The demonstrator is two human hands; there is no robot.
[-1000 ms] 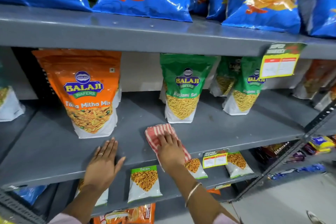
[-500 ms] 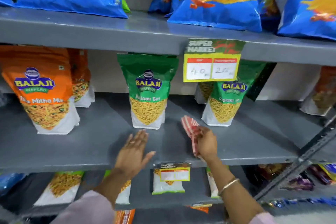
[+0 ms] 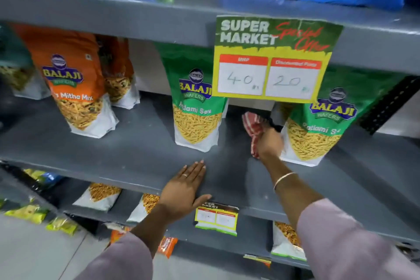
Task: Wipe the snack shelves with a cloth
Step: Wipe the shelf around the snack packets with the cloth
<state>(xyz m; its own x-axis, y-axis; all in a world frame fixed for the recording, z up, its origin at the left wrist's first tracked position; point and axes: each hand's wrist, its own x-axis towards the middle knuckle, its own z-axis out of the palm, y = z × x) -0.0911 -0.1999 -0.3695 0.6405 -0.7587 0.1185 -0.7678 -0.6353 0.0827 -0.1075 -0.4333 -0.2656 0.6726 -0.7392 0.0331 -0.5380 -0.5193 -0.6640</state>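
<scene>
Bright, even overhead light; soft glare on the upper shelf (image 3: 113, 4); blurred, bowed edges.

Right hand (image 3: 269, 143) moved cloth (image 3: 253, 128) deeper between green packs.

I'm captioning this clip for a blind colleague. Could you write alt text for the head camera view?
A person's right hand holds a red-and-white striped cloth over a grey shelf between two green snack bags, while the left hand rests flat on the shelf's front edge. An orange bag stands further left; a price tag hangs above.
</scene>
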